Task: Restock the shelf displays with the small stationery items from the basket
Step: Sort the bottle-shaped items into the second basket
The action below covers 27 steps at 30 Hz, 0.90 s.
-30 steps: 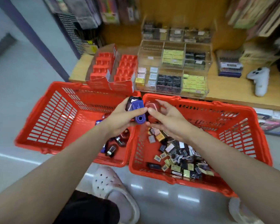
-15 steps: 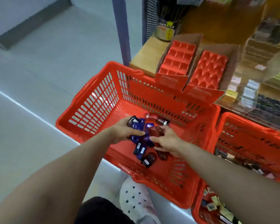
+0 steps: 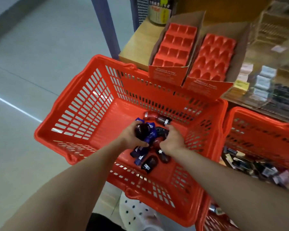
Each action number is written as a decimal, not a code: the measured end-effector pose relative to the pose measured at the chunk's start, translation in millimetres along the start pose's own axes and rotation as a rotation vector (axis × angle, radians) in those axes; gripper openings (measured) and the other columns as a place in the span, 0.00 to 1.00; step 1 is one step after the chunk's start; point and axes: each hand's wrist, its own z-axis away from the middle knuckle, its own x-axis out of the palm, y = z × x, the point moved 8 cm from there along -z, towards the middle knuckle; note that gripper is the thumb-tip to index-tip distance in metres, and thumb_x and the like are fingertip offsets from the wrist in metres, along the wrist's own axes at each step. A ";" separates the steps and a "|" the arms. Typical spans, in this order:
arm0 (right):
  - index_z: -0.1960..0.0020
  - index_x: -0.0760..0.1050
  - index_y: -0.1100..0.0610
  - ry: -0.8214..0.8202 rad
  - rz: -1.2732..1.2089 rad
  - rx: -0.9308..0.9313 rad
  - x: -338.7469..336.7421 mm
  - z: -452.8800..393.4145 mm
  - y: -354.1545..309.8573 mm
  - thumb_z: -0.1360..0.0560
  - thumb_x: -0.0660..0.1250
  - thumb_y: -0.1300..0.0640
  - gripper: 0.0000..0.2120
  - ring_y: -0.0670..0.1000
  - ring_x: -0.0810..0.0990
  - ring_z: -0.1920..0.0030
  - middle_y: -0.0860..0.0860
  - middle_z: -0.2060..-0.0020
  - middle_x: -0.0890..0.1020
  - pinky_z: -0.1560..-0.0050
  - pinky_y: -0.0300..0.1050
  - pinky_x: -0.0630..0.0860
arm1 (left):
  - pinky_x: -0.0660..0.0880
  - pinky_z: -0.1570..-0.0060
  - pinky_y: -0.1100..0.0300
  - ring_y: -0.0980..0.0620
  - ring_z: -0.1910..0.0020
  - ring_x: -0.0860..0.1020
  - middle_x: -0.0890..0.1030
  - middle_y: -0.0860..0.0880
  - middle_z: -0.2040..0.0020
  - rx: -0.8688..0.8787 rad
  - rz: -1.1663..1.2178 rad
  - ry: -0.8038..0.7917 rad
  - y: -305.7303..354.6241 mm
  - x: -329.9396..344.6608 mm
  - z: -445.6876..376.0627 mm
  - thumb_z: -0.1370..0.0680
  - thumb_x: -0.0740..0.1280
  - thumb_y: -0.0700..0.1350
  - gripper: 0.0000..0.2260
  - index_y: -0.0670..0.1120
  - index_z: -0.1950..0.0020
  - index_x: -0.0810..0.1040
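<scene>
Both hands are down inside the left red basket. My left hand grips a handful of small sharpeners, dark red and blue ones. My right hand is curled over the pile beside it, its fingers round a dark red sharpener. More loose sharpeners lie on the basket floor below the hands, and two red ones lie just beyond them. On the wooden shelf stand two red display trays with bare slots, the right tray beside the left.
A second red basket with several small boxed items stands to the right. Clear acrylic bins of small boxes sit at the shelf's right. A blue post rises at the shelf's left corner. Grey floor lies to the left; a white shoe shows below.
The view swung left from the shelf to the left basket. Both hands dropped from above the basket rims down into the basket, the left still holding sharpeners.
</scene>
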 end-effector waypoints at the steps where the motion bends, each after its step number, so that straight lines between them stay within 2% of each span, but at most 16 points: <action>1: 0.28 0.67 0.53 -0.007 -0.024 -0.028 -11.1 6.0 -6.5 0.30 0.67 0.68 0.31 0.55 0.74 0.36 0.56 0.34 0.72 0.37 0.41 0.69 | 0.77 0.42 0.56 0.46 0.44 0.79 0.78 0.45 0.41 -0.005 0.027 -0.012 5.8 0.4 4.1 0.36 0.80 0.32 0.41 0.46 0.27 0.67; 3: 0.31 0.69 0.52 -0.013 -0.098 -0.086 -36.2 19.8 -17.8 0.30 0.66 0.68 0.29 0.53 0.77 0.43 0.55 0.39 0.77 0.45 0.40 0.73 | 0.78 0.57 0.66 0.50 0.54 0.79 0.79 0.45 0.47 -0.016 0.001 -0.019 21.2 -2.5 16.0 0.32 0.76 0.29 0.36 0.44 0.27 0.67; 4: 0.33 0.71 0.52 -0.004 -0.136 -0.122 -50.8 28.4 -21.8 0.29 0.66 0.68 0.26 0.52 0.78 0.45 0.54 0.42 0.78 0.46 0.42 0.74 | 0.77 0.59 0.66 0.50 0.55 0.78 0.79 0.45 0.47 -0.020 -0.045 0.006 30.8 -6.5 24.1 0.30 0.74 0.30 0.33 0.43 0.28 0.68; 6: 0.41 0.76 0.54 0.012 -0.233 -0.178 -82.6 47.2 -26.4 0.28 0.66 0.68 0.18 0.52 0.80 0.50 0.52 0.48 0.81 0.48 0.45 0.77 | 0.77 0.53 0.59 0.47 0.52 0.78 0.79 0.41 0.46 -0.007 -0.141 0.076 60.8 -16.0 43.7 0.26 0.71 0.34 0.23 0.41 0.32 0.72; 7: 0.47 0.78 0.54 0.004 -0.303 -0.196 -97.3 58.5 -26.2 0.27 0.66 0.68 0.13 0.53 0.81 0.53 0.53 0.53 0.82 0.50 0.47 0.79 | 0.76 0.54 0.57 0.47 0.54 0.77 0.80 0.42 0.50 0.017 -0.133 0.081 80.2 -17.0 56.8 0.24 0.70 0.35 0.17 0.41 0.36 0.75; 9: 0.55 0.78 0.55 0.004 -0.454 -0.225 -127.1 83.3 -17.8 0.25 0.67 0.68 0.09 0.52 0.82 0.61 0.53 0.63 0.81 0.59 0.45 0.81 | 0.74 0.63 0.61 0.49 0.63 0.76 0.77 0.44 0.60 0.112 -0.041 0.024 122.8 -4.8 87.3 0.23 0.68 0.34 0.08 0.42 0.44 0.77; 11: 0.58 0.78 0.56 0.084 -0.528 -0.229 -160.6 104.6 5.2 0.24 0.67 0.69 0.09 0.48 0.81 0.67 0.53 0.67 0.80 0.66 0.39 0.79 | 0.73 0.70 0.66 0.56 0.71 0.77 0.77 0.46 0.64 0.233 0.006 -0.038 166.6 15.6 122.4 0.22 0.68 0.33 0.05 0.42 0.49 0.77; 12: 0.58 0.78 0.55 0.111 -0.539 -0.215 -174.4 113.4 20.8 0.24 0.67 0.68 0.10 0.48 0.81 0.67 0.53 0.67 0.81 0.66 0.39 0.79 | 0.74 0.71 0.67 0.57 0.72 0.77 0.77 0.46 0.65 0.291 0.035 -0.071 186.3 28.1 139.4 0.22 0.68 0.34 0.05 0.43 0.52 0.77; 15: 0.58 0.79 0.53 0.080 -0.485 -0.090 -197.5 130.2 86.3 0.24 0.69 0.64 0.08 0.52 0.82 0.62 0.54 0.64 0.83 0.57 0.48 0.80 | 0.77 0.67 0.63 0.53 0.69 0.78 0.79 0.45 0.65 0.394 0.045 -0.192 226.3 80.7 176.6 0.22 0.68 0.34 0.07 0.45 0.56 0.78; 18: 0.54 0.80 0.56 -0.027 -0.414 0.060 -202.8 136.8 168.9 0.22 0.69 0.62 0.04 0.50 0.83 0.60 0.55 0.58 0.84 0.56 0.47 0.81 | 0.77 0.61 0.61 0.50 0.66 0.78 0.78 0.42 0.62 0.385 -0.084 -0.357 230.4 153.4 185.5 0.21 0.66 0.32 0.05 0.42 0.52 0.78; 19: 0.53 0.80 0.57 -0.046 -0.422 0.103 -203.8 138.3 196.0 0.22 0.68 0.62 0.03 0.49 0.83 0.60 0.55 0.58 0.84 0.60 0.44 0.81 | 0.75 0.60 0.62 0.50 0.64 0.78 0.78 0.41 0.60 0.361 -0.169 -0.416 223.7 178.7 182.4 0.21 0.65 0.32 0.04 0.39 0.49 0.78; 21: 0.51 0.80 0.61 -0.020 -0.454 0.181 -210.6 140.4 249.5 0.22 0.68 0.64 0.03 0.48 0.83 0.64 0.54 0.61 0.83 0.66 0.40 0.79 | 0.73 0.56 0.62 0.48 0.56 0.77 0.80 0.40 0.53 0.299 -0.411 -0.519 200.1 225.4 171.0 0.20 0.65 0.35 0.09 0.36 0.42 0.78; 24: 0.53 0.79 0.63 0.036 -0.539 0.311 -224.5 140.2 321.2 0.22 0.66 0.67 0.04 0.53 0.81 0.62 0.57 0.59 0.82 0.59 0.47 0.78 | 0.74 0.44 0.57 0.44 0.42 0.78 0.80 0.40 0.39 0.233 -0.800 -0.633 152.9 274.4 152.6 0.21 0.68 0.44 0.15 0.40 0.35 0.76; 27: 0.57 0.77 0.61 0.027 -0.663 0.440 -232.9 141.2 370.5 0.20 0.61 0.67 0.09 0.52 0.77 0.66 0.57 0.62 0.79 0.63 0.43 0.72 | 0.73 0.46 0.59 0.43 0.39 0.77 0.79 0.42 0.37 0.216 -0.966 -0.700 114.3 304.3 138.2 0.20 0.66 0.44 0.16 0.42 0.34 0.75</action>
